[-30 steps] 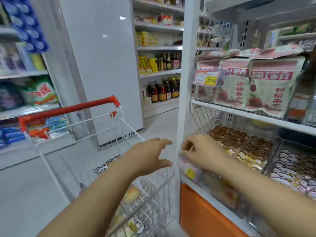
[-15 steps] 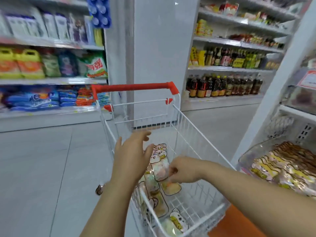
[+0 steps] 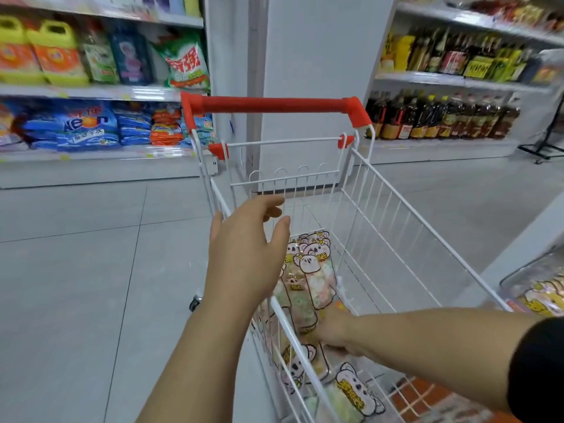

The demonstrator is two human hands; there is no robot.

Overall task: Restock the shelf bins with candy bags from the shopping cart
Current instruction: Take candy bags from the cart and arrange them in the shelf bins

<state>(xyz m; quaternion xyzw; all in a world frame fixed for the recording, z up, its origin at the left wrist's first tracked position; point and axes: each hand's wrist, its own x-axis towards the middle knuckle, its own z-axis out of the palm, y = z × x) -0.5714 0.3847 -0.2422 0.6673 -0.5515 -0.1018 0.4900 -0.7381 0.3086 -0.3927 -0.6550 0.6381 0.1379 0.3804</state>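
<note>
The white wire shopping cart (image 3: 426, 228) with a red handle (image 3: 274, 104) stands in front of me. Several clear candy bags (image 3: 317, 270) printed with cartoon bears lie on its floor, and another bag (image 3: 354, 389) sits at the near end. My left hand (image 3: 244, 254) hovers open over the cart's left rim, fingers spread, holding nothing. My right hand (image 3: 332, 331) is down inside the cart, its fingers against the lower end of a long bag; its grip is blurred and partly hidden. A clear shelf bin (image 3: 537, 288) holding similar bags shows at the right edge.
Detergent shelves (image 3: 91, 93) line the left wall, and bottle shelves (image 3: 457, 80) the back right. A white pillar (image 3: 317, 71) rises behind the cart. Grey tiled floor (image 3: 76, 285) spreads to the left. An orange shelf base (image 3: 427, 392) shows through the cart's wires.
My view swung left from the shelf bin to the cart. My right hand left the bin and went down into the cart onto the bags. My left hand stayed open above the rim.
</note>
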